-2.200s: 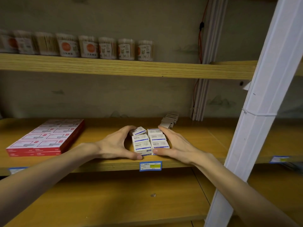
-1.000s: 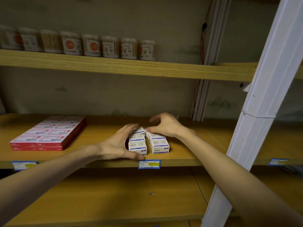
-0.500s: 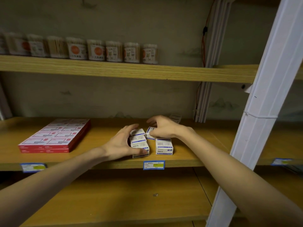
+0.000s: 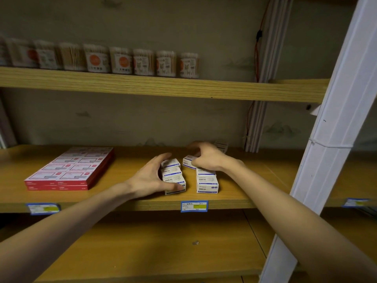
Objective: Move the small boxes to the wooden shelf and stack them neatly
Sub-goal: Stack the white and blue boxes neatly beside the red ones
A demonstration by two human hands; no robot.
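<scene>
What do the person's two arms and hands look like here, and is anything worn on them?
Both forearms are bare right up to the frame edge, with no sleeve in view. The left hand and the right hand have no glove, and no ring, watch or bracelet shows on either. The right hand is slightly blurred.

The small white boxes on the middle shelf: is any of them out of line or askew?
Yes. The rear box under the right hand sits turned at an angle, off the right column. The left hand holds the left column, whose boxes look roughly aligned.
</scene>
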